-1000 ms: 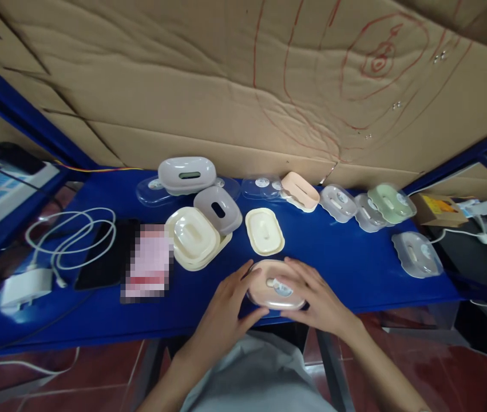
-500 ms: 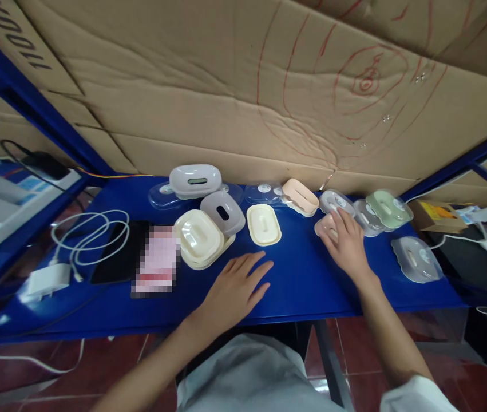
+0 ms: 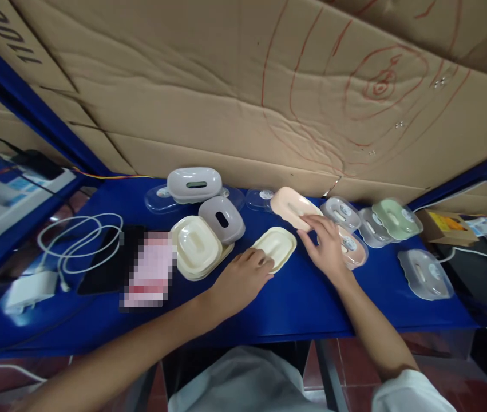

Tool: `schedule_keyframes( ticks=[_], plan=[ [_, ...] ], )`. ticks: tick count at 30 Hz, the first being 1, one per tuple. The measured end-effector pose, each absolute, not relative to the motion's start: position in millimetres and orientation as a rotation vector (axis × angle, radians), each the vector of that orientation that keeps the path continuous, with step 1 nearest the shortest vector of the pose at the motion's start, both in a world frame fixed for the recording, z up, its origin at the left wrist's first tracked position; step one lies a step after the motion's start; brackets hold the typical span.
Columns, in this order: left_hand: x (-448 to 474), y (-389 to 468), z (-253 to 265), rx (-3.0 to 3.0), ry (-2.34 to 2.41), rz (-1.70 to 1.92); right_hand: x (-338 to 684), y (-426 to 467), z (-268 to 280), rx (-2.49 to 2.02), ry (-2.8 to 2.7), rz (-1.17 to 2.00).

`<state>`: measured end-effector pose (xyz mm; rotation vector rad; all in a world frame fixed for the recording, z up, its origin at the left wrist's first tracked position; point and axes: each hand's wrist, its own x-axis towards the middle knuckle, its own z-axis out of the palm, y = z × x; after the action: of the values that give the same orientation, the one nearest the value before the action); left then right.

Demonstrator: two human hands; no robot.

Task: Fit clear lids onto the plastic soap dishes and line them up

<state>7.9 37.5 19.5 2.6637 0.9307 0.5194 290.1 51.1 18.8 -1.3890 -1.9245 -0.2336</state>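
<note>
My left hand (image 3: 247, 273) has its fingers closed on the near edge of a cream soap dish (image 3: 281, 243), which sits turned at an angle. To its right, my right hand (image 3: 324, 243) grips the near right end of a peach soap dish (image 3: 288, 201) between thumb and fingers. Whether the peach dish is off the table I cannot tell. Partly behind my right hand lies a peach soap box with a clear lid (image 3: 352, 246). Left of my left hand, a stack of cream dishes (image 3: 198, 243) touches a grey slotted dish (image 3: 222, 220).
Another grey slotted dish (image 3: 194, 182) rests near clear lids (image 3: 159, 199) at the back. Grey lidded boxes (image 3: 426, 274) and a green one (image 3: 396, 220) stand right. A white cable (image 3: 75, 243), charger (image 3: 32, 289) and blurred pink item (image 3: 151, 269) lie left. Cardboard (image 3: 183, 103) walls the back.
My left hand has closed on the cream dish, which has turned and shifted right. My right hand has moved left from the peach lidded box to the peach dish, which has shifted left.
</note>
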Motion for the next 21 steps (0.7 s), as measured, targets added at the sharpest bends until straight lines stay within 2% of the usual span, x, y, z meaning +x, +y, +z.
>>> schedule_keyframes(
  ticks=[4, 8, 10, 15, 21],
  plan=[
    [1, 46, 23, 2.033, 1.007, 0.835, 280, 44, 29, -1.259, -1.929, -0.178],
    [1, 54, 17, 1.691, 1.033, 0.780, 281, 44, 29, -1.220, -2.022, -0.100],
    [2, 56, 13, 1.810, 1.055, 0.746, 282, 45, 26, -1.217, -2.099, -0.041],
    [9, 44, 5, 2.583, 1.216, 0.767, 281, 49, 17, -1.246, -2.187, 0.059],
    [16, 34, 3, 2.973, 0.960, 0.584, 287, 50, 18, -1.289, -2.215, 0.098]
  ],
)
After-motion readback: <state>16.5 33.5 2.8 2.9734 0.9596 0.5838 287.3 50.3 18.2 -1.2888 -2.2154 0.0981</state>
